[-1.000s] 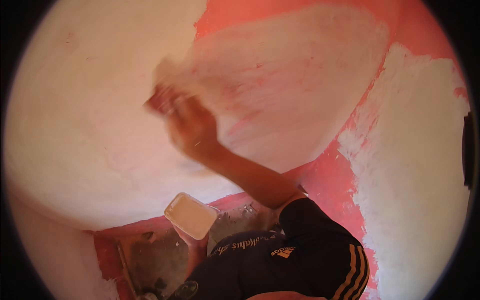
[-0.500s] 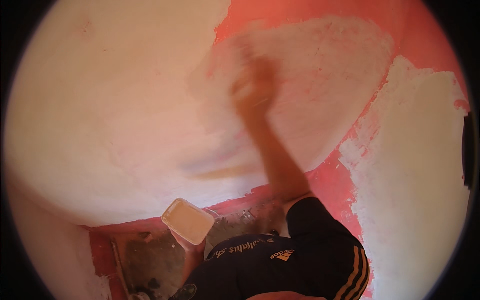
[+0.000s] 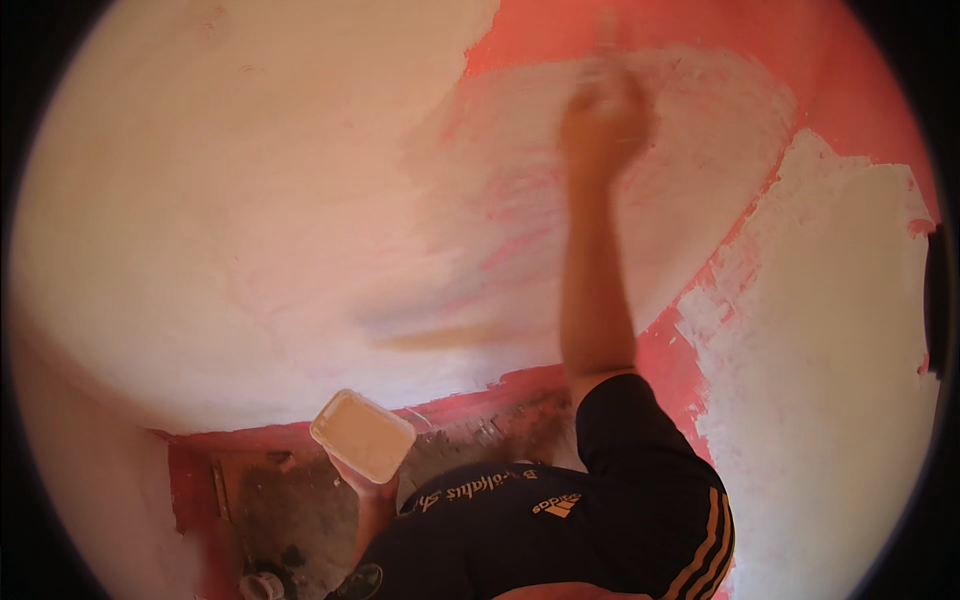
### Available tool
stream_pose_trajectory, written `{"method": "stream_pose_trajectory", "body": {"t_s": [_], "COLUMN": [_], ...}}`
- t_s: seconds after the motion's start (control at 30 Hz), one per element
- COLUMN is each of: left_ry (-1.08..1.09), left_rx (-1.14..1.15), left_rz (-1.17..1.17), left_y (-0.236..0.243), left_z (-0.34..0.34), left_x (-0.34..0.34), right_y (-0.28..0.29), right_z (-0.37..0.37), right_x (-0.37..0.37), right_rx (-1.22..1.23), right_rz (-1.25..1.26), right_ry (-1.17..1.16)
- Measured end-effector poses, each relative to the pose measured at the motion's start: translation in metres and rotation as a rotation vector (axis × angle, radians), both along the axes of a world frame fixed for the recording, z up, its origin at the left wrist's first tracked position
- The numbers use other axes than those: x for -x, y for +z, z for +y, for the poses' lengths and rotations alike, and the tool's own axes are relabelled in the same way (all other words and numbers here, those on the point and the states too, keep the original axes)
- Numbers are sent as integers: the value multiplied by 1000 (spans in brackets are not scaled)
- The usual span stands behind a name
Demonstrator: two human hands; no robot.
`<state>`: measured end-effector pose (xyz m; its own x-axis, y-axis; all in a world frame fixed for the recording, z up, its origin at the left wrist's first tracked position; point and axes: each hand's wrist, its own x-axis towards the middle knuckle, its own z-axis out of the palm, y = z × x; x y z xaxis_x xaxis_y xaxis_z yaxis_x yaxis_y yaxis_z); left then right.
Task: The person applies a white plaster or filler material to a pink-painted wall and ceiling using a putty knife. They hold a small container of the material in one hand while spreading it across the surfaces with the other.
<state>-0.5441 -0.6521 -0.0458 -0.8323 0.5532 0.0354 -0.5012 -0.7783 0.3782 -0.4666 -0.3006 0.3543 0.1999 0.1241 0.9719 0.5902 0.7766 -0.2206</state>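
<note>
A pale rectangular tub [image 3: 328, 411] filled with cream-coloured paint or paste rests in my left hand [image 3: 371, 487]. The fingers of that hand are mostly hidden beneath it. My right arm reaches up in front of the wall, and my right hand [image 3: 605, 120] is curled and blurred by motion. Something pale and smeared sticks up past its fingers; its kind is too blurred to tell. Behind this hand, the wall [image 3: 300, 210] has a cream coat on the left and a thinner, streaky coat with pink showing through around the hand. Bare red [image 3: 690, 30] shows above.
At the right, the adjoining wall [image 3: 830, 330] carries a rough-edged pale coat, with red along the corner. A dark object [image 3: 936, 300] stands at the far right edge. Below lies a dirty floor [image 3: 290, 515] with a small container [image 3: 262, 585] on it.
My right hand has swung to the right and up across the wall, toward the red area. My left hand still holds the tub. The view has shifted slightly.
</note>
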Motion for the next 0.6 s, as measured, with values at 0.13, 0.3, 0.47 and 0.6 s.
{"method": "stream_pose_trajectory", "body": {"t_s": [0.13,0.3,0.47,0.6], "left_ry": [21,-20,-33,-39], "left_rx": [-16,-137,-33,-14], "left_rz": [42,33,-17,12], "left_y": [4,9,6,2], "left_z": [-9,-5,-7,-8], "left_x": [4,8,-11,-26], "right_y": [-56,-63,-2,-24], "right_z": [-132,-99,48,25], "right_x": [116,84,-94,-83], "right_rx": [-358,-176,-106,205], "right_rz": [-150,-267,252,113], "right_ry": [659,799,72,-65]}}
